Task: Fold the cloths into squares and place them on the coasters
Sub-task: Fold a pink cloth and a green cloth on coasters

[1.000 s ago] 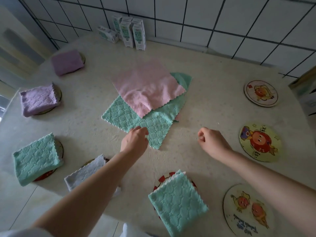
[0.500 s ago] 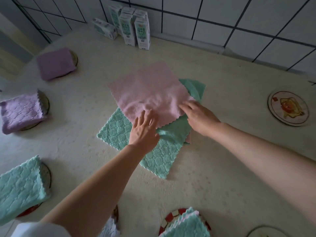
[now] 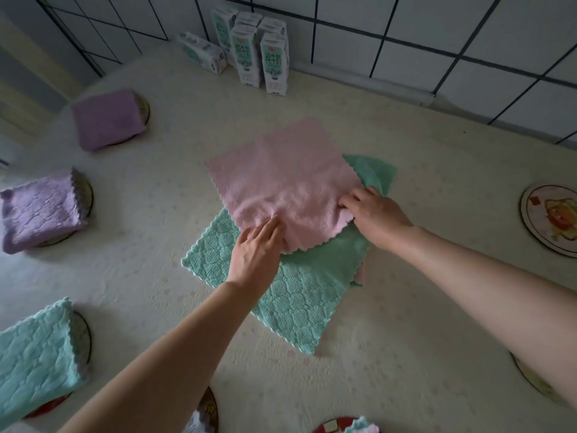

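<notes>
Pink cloth (image 3: 290, 182) is being pinched at its corner by my curled right hand (image 3: 374, 215) while my left hand (image 3: 256, 254) is pressing it with extended fingers, and I'm needing even tension for a square fold.

We take this for a home, most likely a kitchen or dining corner. A wall (image 3: 406, 26) of white tiles with dark joints runs behind the table (image 3: 406, 307). The table wears a pale cover with a faint flower print, which suggests a household rather than a shop or lab. Milk cartons (image 3: 274, 64) stand against the wall, one lying on its side. Round coasters (image 3: 549, 220) with cartoon pictures sit near the table's edge. The small fluffy wiping cloths fit the same domestic picture: a pink cloth (image 3: 287, 182) spread in the middle, a folded purple cloth (image 3: 106, 120) and a folded green cloth (image 3: 34, 354).
</notes>
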`<state>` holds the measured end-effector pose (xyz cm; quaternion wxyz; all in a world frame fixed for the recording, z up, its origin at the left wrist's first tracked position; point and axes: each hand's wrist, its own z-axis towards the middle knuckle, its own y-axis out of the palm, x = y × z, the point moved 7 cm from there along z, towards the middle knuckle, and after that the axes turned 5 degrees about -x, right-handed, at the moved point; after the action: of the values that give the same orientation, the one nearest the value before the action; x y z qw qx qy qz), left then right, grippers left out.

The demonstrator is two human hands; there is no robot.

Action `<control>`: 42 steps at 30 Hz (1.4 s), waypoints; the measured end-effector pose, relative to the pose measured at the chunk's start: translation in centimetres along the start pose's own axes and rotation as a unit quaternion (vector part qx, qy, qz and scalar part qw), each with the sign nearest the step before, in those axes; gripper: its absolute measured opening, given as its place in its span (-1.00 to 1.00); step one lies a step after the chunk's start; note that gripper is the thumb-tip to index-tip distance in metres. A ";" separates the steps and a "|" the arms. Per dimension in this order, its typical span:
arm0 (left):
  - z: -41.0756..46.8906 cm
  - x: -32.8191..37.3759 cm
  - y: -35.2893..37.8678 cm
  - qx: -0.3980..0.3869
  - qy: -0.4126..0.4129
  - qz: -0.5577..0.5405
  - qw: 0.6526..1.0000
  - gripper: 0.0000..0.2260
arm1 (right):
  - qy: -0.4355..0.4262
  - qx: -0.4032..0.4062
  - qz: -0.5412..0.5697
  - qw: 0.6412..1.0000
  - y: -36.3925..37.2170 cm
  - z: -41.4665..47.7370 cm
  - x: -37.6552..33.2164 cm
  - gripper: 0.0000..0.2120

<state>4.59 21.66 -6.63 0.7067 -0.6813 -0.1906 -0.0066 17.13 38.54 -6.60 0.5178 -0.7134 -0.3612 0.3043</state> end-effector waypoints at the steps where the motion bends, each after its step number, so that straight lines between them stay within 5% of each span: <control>1: 0.1 -0.1 -0.4 0.011 -0.002 -0.001 1.000 -0.55 | 0.003 0.000 -0.003 1.000 -0.1 0.2 0.1 -0.56; 6: 0.5 -1.9 -3.3 0.046 -0.033 -0.055 0.997 -0.71 | 0.049 0.029 0.035 0.998 -2.7 1.1 1.2 -0.84; 13: 3.1 -5.8 -9.2 0.080 -0.172 -0.203 0.961 -0.71 | 0.147 0.177 0.311 0.922 -10.9 2.6 3.6 -0.78; 16: 4.5 -5.5 -12.9 0.132 -0.176 -0.267 0.938 -0.69 | 0.154 0.225 0.370 0.888 -14.2 2.3 3.8 -0.77; 23: 4.7 -0.1 -19.7 0.247 -0.102 -0.206 0.941 -0.67 | 0.133 0.368 0.374 0.841 -20.6 -4.3 5.7 -0.71; 32: -2.1 12.1 -13.5 0.196 -0.012 -0.197 0.961 -0.70 | 0.118 0.368 0.324 0.864 -14.9 -19.3 10.7 -0.73; 42: -14.9 25.0 1.3 0.079 -0.032 -0.175 0.981 -0.64 | 0.114 0.259 0.346 0.894 0.2 -35.9 16.3 -0.66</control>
<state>32.03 13.66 -0.94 0.7398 -0.5796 -0.3289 -0.0932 55.24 33.44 2.25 0.5836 -0.6640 0.0621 0.4634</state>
